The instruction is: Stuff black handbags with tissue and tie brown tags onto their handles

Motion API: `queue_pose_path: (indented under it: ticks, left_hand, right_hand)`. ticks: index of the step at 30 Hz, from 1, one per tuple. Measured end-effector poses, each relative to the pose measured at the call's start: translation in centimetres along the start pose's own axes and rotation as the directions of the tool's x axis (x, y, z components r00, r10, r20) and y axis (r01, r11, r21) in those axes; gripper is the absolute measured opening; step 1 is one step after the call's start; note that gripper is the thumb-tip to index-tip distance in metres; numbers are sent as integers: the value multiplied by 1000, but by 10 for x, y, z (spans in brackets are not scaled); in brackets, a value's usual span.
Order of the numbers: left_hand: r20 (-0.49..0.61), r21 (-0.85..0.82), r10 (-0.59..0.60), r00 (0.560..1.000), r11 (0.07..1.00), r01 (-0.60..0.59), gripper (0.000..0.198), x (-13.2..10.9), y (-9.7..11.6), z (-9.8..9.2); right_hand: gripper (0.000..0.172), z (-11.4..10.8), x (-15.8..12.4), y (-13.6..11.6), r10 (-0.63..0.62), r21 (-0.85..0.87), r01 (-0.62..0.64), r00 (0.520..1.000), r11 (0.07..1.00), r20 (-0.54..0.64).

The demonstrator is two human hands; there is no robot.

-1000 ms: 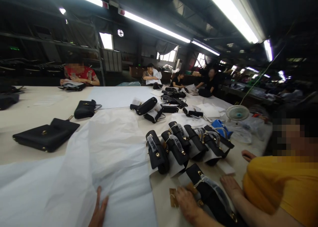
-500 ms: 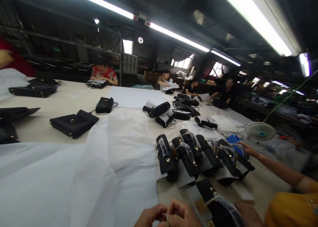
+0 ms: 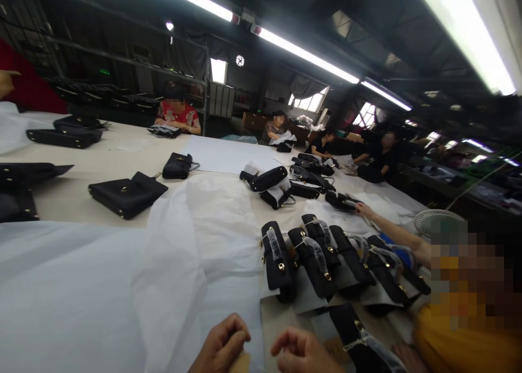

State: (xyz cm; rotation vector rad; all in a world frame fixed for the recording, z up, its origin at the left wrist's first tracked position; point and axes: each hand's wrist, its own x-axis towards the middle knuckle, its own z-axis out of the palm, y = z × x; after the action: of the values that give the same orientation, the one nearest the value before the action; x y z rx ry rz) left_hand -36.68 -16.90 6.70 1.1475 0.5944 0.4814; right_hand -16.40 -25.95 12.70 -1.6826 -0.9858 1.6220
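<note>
My left hand (image 3: 222, 343) is low in the view over the white sheet (image 3: 228, 286), its fingers curled and thumb pressed to them. A tan edge shows beneath its fingertips; I cannot make out what it is. To its right, my right hand (image 3: 304, 351) is loosely bent, thumb and forefinger slightly apart, with nothing visible between them. Nearest to it lies a black handbag (image 3: 346, 329) with gold fittings and a plastic-wrapped handle. Beyond my hands, several similar black handbags (image 3: 279, 261) stand in a row on grey paper.
A co-worker in a yellow top (image 3: 460, 329) reaches from the right to a black bag (image 3: 345, 200). More bags (image 3: 128, 193) lie across the long table (image 3: 77, 199). A blue object (image 3: 397, 249) and a fan (image 3: 438, 221) are at right. Other people sit along the far side.
My hands were together at the fingertips and have moved apart. The co-worker's hand has gone from the blue object to a bag further up the table. The view has shifted slightly.
</note>
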Motion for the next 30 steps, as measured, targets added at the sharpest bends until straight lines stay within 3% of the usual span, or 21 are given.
queue_pose_path:
  ticks: [5,10,15,18,24,27,30]
  left_hand:
    - [-129,-89,-39,991,996,27,48,-10,11,-6]
    - [-209,-186,-75,975,982,35,40,-14,13,-9]
    - [-248,-227,-98,964,973,40,39,-15,12,-9]
    - [-243,-230,-87,966,973,29,39,-15,14,-8]
    - [-221,-200,-73,973,979,29,36,-15,16,-3]
    - [-214,-188,-74,974,982,33,37,-16,14,-1]
    - [-203,-181,-64,977,983,26,40,-18,10,-2]
  right_hand:
    - [44,3,-3,-24,-52,21,52,999,998,-4]
    - [29,0,-1,-38,-10,-163,7,1000,987,-20]
    - [14,1,4,-44,-117,-446,101,993,889,-9]
    - [16,3,6,-45,-107,-500,87,994,862,-11]
    - [28,23,11,-43,-32,-391,53,998,919,61]
    - [30,33,10,-40,-40,-167,53,996,985,79]
    - [36,37,6,-34,44,57,-46,998,997,42]
